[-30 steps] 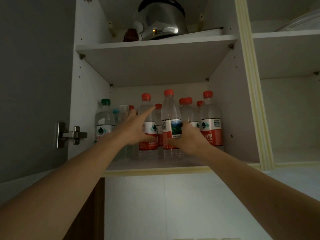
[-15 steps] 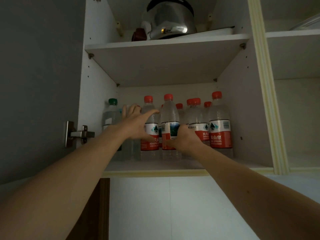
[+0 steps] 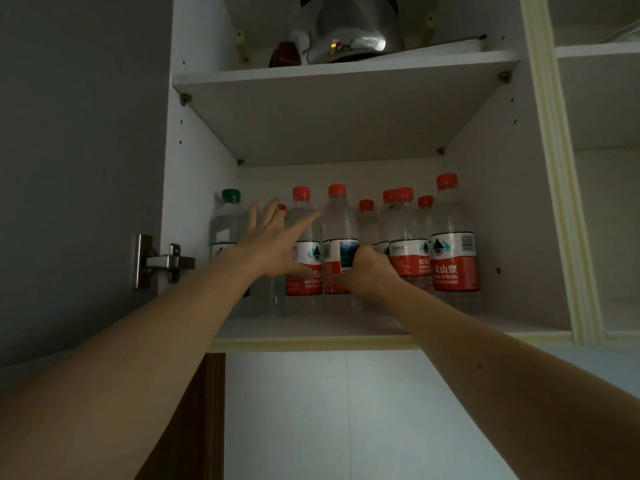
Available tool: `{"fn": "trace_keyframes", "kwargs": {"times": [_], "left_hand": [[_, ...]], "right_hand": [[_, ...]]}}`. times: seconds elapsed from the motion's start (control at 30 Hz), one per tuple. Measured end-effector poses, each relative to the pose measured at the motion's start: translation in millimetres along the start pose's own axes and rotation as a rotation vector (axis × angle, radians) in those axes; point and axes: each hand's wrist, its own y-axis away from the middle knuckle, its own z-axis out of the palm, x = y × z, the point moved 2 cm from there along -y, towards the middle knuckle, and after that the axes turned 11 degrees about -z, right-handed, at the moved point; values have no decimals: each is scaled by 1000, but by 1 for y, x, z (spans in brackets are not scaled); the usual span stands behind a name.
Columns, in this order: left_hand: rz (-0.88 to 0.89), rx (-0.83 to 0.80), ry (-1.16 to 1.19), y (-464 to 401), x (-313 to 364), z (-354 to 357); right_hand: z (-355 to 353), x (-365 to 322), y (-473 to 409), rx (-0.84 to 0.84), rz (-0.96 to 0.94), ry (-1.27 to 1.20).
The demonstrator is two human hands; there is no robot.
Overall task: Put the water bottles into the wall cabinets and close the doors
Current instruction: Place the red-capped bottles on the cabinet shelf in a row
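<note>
The right hand [image 3: 363, 271] grips a red-capped bottle [image 3: 341, 237] mid-shelf [image 3: 311, 327]; the left hand [image 3: 273, 244], fingers spread, steadies its neighbours. Slide it straight back, keeping it upright.

A single head-worn view was given, aimed forward and upward from below into the open wall cabinet [image 3: 194, 168]. The lower shelf [image 3: 311, 329] was seen close, mid-frame, with both forearms entering from the bottom corners.
</note>
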Motion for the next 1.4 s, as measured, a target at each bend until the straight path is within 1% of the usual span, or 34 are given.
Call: {"fn": "trace_keyframes", "kwargs": {"times": [0.37,0.87,0.93,1.0,1.07,1.13,1.2,1.23,1.3,1.4], "left_hand": [[2,88,-16,-6,-1,13],[-17,70,30,5,4,4],[-29,97,88,11,7,-1],[-51,184,209,17,14,-11],[-79,323,407,23,25,-24],[-74,438,573,28,42,-36],[-36,451,676,30,65,-46],[-15,422,718,31,77,-48],[10,328,781,31,104,-50],[-12,182,826,27,136,-45]], "right_hand": [[7,5,-5,25,-33,18],[5,4,1,6,-61,33],[0,1,6,26,-81,26],[-14,-3,13,111,-126,29],[-36,-6,23,259,-213,39],[-64,-3,35,464,-285,86],[-88,6,46,627,-298,176],[-97,14,50,660,-284,211],[-108,31,56,625,-199,241],[-112,54,61,464,-17,200]]}}
